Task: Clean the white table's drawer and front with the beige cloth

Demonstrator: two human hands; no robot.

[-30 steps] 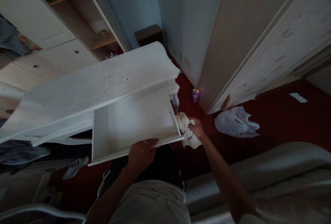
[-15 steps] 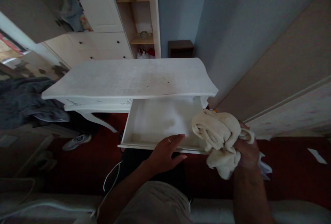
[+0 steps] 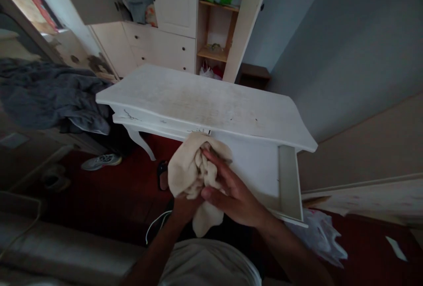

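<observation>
A bunched cream cloth (image 3: 185, 162) is between my two hands, in front of the white table and over the left part of its pulled-out drawer (image 3: 289, 184). My right hand (image 3: 234, 193) presses into the folds from the right, thumb and fingers closing on the fabric. From below, my left hand (image 3: 188, 206) grips the cloth, its fingers mostly hidden under it. One end of the cloth hangs down below my hands. The part of the drawer that shows is white inside.
The white table (image 3: 198, 96) has a stained top. Grey fabric (image 3: 59, 92) lies at its left. A sneaker (image 3: 102, 161) and a plastic bag (image 3: 319, 235) are on the red floor. Behind stands a white wardrobe (image 3: 176, 1) with open doors and bags on its shelves.
My right hand has brought the cloth leftward from the drawer's right side to in front of me. My left hand, empty before, now holds it too. The view has turned right.
</observation>
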